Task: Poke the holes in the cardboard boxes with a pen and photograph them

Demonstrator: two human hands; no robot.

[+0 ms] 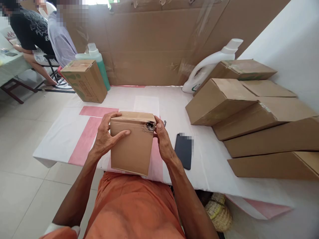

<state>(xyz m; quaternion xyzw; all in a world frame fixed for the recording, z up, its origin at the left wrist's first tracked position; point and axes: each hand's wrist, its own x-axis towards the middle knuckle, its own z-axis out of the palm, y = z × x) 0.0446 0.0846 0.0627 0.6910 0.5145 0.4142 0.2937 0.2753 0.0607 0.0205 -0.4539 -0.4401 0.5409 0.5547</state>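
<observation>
A brown cardboard box (132,149) stands before me at the near edge of the table, between both hands. Its upper right corner has a dark, ragged hole with black marks around it. My left hand (107,134) grips the left side, thumb on the face toward me and fingers over the top edge. At the damaged corner, my right hand (161,134) is closed on the right side, with some fingertips hidden behind the box. Just right of that hand lies a dark flat phone or tablet (183,151). A small dark pen-like thing (164,123) shows behind the right fingers.
Several cardboard boxes (249,126) are stacked at the right, beside a white jug (209,66). Back left stand a printed box (86,81) and a green bottle (103,69). A cardboard panel (149,43) closes off the back. People (35,33) sit at the far left.
</observation>
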